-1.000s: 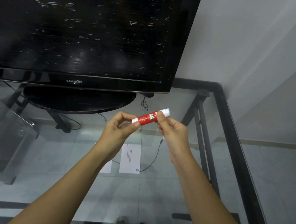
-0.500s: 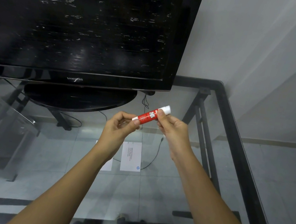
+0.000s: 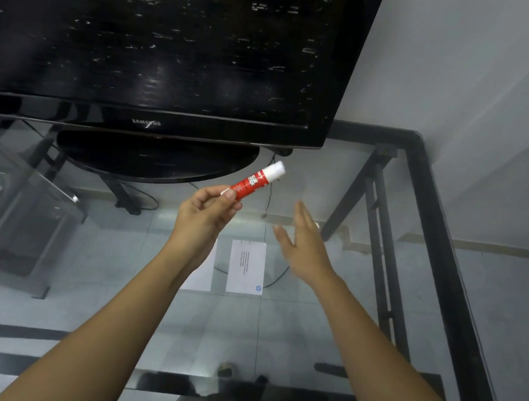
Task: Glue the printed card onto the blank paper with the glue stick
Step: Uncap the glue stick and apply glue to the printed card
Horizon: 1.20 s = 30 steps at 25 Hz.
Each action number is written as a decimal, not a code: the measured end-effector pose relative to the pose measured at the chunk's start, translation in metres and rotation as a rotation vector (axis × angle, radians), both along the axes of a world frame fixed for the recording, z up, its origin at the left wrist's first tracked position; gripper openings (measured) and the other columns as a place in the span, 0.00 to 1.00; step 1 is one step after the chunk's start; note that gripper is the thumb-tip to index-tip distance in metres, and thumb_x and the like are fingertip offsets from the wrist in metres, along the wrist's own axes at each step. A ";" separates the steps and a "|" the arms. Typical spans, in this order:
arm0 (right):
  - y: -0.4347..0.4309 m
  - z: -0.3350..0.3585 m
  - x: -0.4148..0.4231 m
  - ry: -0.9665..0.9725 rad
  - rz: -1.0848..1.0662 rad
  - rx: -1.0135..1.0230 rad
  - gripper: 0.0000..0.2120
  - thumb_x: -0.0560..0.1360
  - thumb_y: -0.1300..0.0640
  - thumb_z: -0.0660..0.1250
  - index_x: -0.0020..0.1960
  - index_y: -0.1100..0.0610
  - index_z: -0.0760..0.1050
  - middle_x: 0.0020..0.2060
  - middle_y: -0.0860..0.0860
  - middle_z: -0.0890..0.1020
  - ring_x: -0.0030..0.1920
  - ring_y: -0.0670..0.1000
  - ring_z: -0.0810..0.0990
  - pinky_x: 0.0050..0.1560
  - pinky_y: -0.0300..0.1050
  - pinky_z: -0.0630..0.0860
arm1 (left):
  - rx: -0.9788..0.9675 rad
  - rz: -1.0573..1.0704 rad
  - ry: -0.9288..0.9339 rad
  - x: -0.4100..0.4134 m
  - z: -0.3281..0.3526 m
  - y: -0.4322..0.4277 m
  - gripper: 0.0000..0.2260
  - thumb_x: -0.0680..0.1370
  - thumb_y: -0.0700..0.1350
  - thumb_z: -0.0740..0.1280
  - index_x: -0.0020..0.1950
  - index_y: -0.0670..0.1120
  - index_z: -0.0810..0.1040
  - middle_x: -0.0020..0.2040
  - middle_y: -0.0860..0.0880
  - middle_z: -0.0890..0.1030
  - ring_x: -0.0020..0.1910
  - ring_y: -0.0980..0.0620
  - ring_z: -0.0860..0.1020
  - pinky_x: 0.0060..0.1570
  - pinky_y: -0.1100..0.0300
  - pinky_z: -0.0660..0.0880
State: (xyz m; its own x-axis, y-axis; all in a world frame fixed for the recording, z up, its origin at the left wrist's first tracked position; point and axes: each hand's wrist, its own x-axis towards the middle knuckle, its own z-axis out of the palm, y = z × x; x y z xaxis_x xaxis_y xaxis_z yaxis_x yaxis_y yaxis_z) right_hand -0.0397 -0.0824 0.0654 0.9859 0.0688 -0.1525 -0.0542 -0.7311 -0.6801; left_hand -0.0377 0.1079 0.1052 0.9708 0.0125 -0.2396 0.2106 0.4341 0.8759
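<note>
Left hand (image 3: 206, 212): raised above the glass table (image 3: 442, 249), thumb and fingertips pinching the near, lower end of the glue stick (image 3: 254, 181). The stick is red with white lettering. It is tilted, its white end pointing up and to the far right, and it is clear of the table surface.

Right hand (image 3: 304, 245): just to the right of the left hand, palm turned left, fingers straight and spread, holding nothing. It is apart from the glue stick. The hand is motion-blurred, so finer detail of the fingers cannot be told.

Printed card (image 3: 246, 267): lying flat on the glass between the two forearms, with small text lines and a round blue mark at its near right corner.

Blank paper (image 3: 204, 275): flat on the glass just left of the card, largely hidden by the left wrist; whether the two sheets touch cannot be told.

Television (image 3: 151, 33): black, screen dark, standing on an oval base (image 3: 155, 158) on the far left part of the table
</note>
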 end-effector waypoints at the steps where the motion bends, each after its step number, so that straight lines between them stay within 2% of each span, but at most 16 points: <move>1: 0.001 -0.017 -0.002 0.017 0.101 -0.151 0.32 0.78 0.44 0.53 0.74 0.56 0.42 0.76 0.53 0.47 0.74 0.52 0.46 0.71 0.53 0.47 | 0.007 0.018 0.018 0.000 -0.003 0.005 0.10 0.72 0.43 0.69 0.51 0.42 0.77 0.42 0.48 0.84 0.42 0.54 0.82 0.43 0.67 0.77; 4: 0.009 -0.062 -0.011 0.041 0.322 -0.421 0.30 0.80 0.46 0.49 0.74 0.57 0.38 0.75 0.53 0.41 0.74 0.54 0.41 0.71 0.52 0.43 | 0.028 0.075 0.061 -0.005 -0.014 0.017 0.08 0.74 0.42 0.68 0.51 0.42 0.77 0.44 0.46 0.83 0.42 0.54 0.82 0.42 0.66 0.77; 8: 0.016 -0.092 -0.020 0.066 0.465 -0.554 0.30 0.80 0.44 0.45 0.74 0.55 0.36 0.75 0.50 0.40 0.74 0.52 0.38 0.69 0.50 0.35 | 0.070 0.078 0.084 -0.014 -0.028 0.025 0.09 0.73 0.43 0.69 0.51 0.43 0.78 0.43 0.48 0.84 0.42 0.54 0.83 0.43 0.66 0.77; 11: 0.006 -0.102 -0.025 0.055 0.480 -0.600 0.30 0.79 0.43 0.45 0.74 0.55 0.36 0.75 0.49 0.40 0.74 0.51 0.37 0.68 0.49 0.34 | 0.069 0.066 0.108 -0.016 -0.038 0.025 0.14 0.70 0.45 0.70 0.52 0.41 0.77 0.48 0.45 0.82 0.42 0.54 0.82 0.43 0.66 0.77; 15: -0.026 -0.103 -0.035 0.066 0.448 -0.576 0.31 0.79 0.44 0.47 0.74 0.55 0.35 0.75 0.49 0.40 0.74 0.50 0.37 0.69 0.50 0.35 | 0.003 0.019 0.171 -0.013 -0.054 0.018 0.12 0.66 0.46 0.73 0.48 0.46 0.80 0.45 0.48 0.83 0.41 0.54 0.82 0.42 0.66 0.77; 18: -0.035 -0.106 -0.041 0.044 0.434 -0.484 0.30 0.79 0.45 0.48 0.74 0.53 0.36 0.75 0.49 0.41 0.74 0.49 0.38 0.69 0.49 0.36 | -0.142 0.000 0.265 -0.018 -0.072 0.009 0.06 0.71 0.42 0.71 0.47 0.47 0.83 0.42 0.50 0.84 0.40 0.55 0.82 0.41 0.67 0.77; 20: -0.035 -0.109 -0.043 0.007 0.411 -0.405 0.28 0.80 0.46 0.50 0.75 0.52 0.43 0.76 0.49 0.45 0.74 0.48 0.39 0.70 0.48 0.36 | -0.287 0.027 0.347 -0.025 -0.083 0.001 0.04 0.73 0.41 0.69 0.44 0.45 0.84 0.40 0.50 0.84 0.37 0.56 0.81 0.38 0.67 0.77; 23: -0.037 -0.111 -0.048 -0.108 0.366 -0.311 0.24 0.79 0.49 0.55 0.72 0.55 0.58 0.74 0.53 0.57 0.74 0.53 0.52 0.71 0.49 0.44 | -0.463 0.103 0.475 -0.032 -0.096 -0.006 0.04 0.75 0.43 0.67 0.46 0.42 0.77 0.39 0.45 0.83 0.34 0.54 0.81 0.36 0.65 0.79; 26: -0.037 -0.114 -0.051 -0.180 0.306 -0.250 0.23 0.77 0.51 0.58 0.70 0.57 0.63 0.69 0.54 0.68 0.71 0.54 0.61 0.71 0.50 0.53 | -0.471 0.129 0.538 -0.030 -0.107 -0.010 0.06 0.76 0.44 0.63 0.49 0.42 0.72 0.41 0.42 0.82 0.32 0.52 0.80 0.35 0.64 0.79; 30: -0.036 -0.118 -0.052 -0.197 0.295 -0.266 0.24 0.75 0.49 0.59 0.69 0.56 0.64 0.69 0.53 0.68 0.71 0.52 0.62 0.71 0.50 0.54 | -0.412 0.101 0.487 -0.021 -0.116 -0.016 0.05 0.76 0.43 0.66 0.48 0.44 0.72 0.38 0.47 0.80 0.33 0.55 0.78 0.34 0.66 0.77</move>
